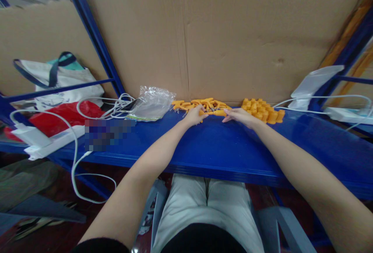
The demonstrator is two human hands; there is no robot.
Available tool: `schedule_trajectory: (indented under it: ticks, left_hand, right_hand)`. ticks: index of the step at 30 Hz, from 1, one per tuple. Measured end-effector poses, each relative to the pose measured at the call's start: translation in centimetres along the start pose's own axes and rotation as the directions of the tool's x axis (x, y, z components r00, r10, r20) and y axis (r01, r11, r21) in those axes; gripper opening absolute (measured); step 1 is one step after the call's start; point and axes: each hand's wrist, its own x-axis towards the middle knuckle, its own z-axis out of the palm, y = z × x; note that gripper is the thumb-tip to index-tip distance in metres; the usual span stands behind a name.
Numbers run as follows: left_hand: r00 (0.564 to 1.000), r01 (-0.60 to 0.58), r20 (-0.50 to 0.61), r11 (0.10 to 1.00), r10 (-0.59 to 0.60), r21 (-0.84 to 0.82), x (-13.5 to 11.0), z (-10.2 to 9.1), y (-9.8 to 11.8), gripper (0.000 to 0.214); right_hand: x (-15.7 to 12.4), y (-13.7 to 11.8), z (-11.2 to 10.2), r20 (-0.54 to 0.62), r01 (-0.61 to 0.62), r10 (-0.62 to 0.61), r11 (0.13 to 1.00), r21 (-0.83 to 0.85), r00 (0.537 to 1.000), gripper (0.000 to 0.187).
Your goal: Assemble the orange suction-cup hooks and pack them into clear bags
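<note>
My left hand [194,116] is closed, its thumb and forefinger around the left end of a long orange plastic piece [215,112]. At the other end of that piece, the thumb and fingers of my right hand [241,116] are closed on it. Just behind both hands lies a pile of branching orange pieces [205,102] with small metal chains among them. To the right, beyond my right hand, several orange cup-shaped pieces [262,110] stand grouped close together. The fingers partly cover the held piece, so its full shape is hidden.
A blue table [215,148] carries everything, with a cardboard wall [233,39] behind. Left are a clear plastic bag [153,103], a red bag [67,115], a white power strip [55,142] and loose cables. A white plastic holder [314,84] stands at the right.
</note>
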Motion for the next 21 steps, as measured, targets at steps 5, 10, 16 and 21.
schedule_trajectory:
  ticks: [5,10,16,21]
  left_hand:
    - [1.000,-0.011,-0.025,1.000,0.011,0.002,0.0,0.0,0.1,0.022]
    - [0.999,-0.028,-0.037,0.999,0.027,-0.026,0.1,0.0,-0.1,0.022]
    - [0.998,-0.049,-0.032,0.998,0.048,-0.031,0.3,0.2,-0.5,0.023]
    - [0.998,-0.050,-0.025,0.999,0.049,-0.014,0.3,0.2,-0.5,0.023]
  right_hand:
    - [0.4,0.6,-0.3,0.060,-0.057,0.047,0.983,0.175,0.997,0.014]
    - [0.1,0.3,-0.1,0.055,-0.060,0.051,0.982,0.178,0.997,0.006]
    - [-0.2,-0.4,0.2,-0.015,-0.052,0.053,0.995,0.081,0.998,0.025]
    - [-0.1,-0.2,0.2,0.003,-0.061,0.061,0.993,0.103,0.998,0.007]
